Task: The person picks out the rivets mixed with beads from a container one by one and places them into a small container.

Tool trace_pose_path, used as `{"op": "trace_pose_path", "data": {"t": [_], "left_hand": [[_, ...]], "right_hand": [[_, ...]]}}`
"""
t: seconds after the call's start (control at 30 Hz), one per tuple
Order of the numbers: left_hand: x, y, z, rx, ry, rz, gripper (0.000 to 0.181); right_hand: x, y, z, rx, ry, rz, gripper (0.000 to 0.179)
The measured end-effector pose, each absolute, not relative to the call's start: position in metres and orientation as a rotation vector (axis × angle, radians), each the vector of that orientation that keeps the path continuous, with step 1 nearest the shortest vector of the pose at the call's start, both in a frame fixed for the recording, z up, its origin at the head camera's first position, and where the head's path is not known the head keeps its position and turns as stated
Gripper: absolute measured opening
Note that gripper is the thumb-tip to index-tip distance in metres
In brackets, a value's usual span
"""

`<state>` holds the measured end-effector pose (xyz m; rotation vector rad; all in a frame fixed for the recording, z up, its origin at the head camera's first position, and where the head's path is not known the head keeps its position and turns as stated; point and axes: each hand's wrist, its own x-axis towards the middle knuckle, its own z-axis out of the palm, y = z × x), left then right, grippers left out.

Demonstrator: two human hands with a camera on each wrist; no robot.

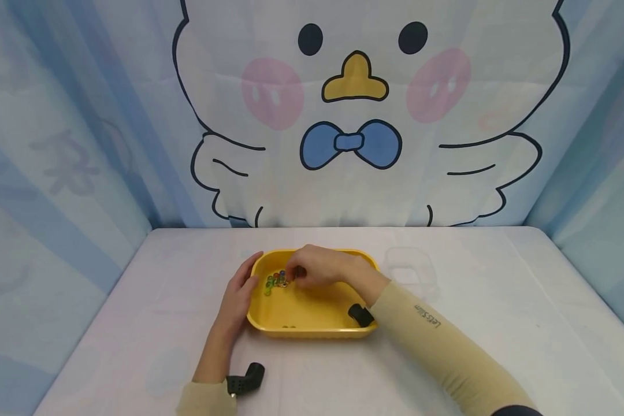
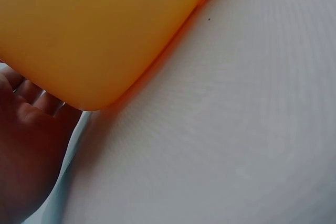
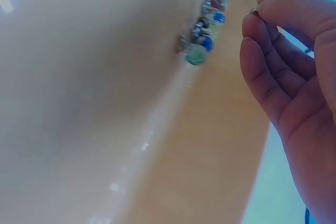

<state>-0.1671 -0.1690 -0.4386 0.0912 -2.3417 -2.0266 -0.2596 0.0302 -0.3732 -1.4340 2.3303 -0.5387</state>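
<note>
My right hand reaches into the yellow tray at its back left. Between thumb and forefinger it pinches a small shiny piece, most of it hidden by the fingertips. Close by, along the tray's wall, lies a cluster of coloured glass marbles, green, blue and reddish, mixed with small silvery metal pieces. My left hand rests against the tray's left end, fingers stretched along the outer wall and thumb at the rim. In the left wrist view those fingers pass partly behind the tray's corner.
A clear plastic container stands on the white table just right of the tray, behind the right forearm. A patterned curtain hangs at the table's back edge. Black wrist cameras sit on both wrists.
</note>
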Motion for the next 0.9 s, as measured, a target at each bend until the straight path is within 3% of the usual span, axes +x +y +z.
{"op": "trace_pose_path", "data": {"t": [0.9], "left_hand": [[-0.167,-0.170,-0.438,0.092,-2.331,-2.032,0.049]], "right_hand": [[-0.259,0.079,-0.329,-1.287,2.532,-0.770,0.017]]}}
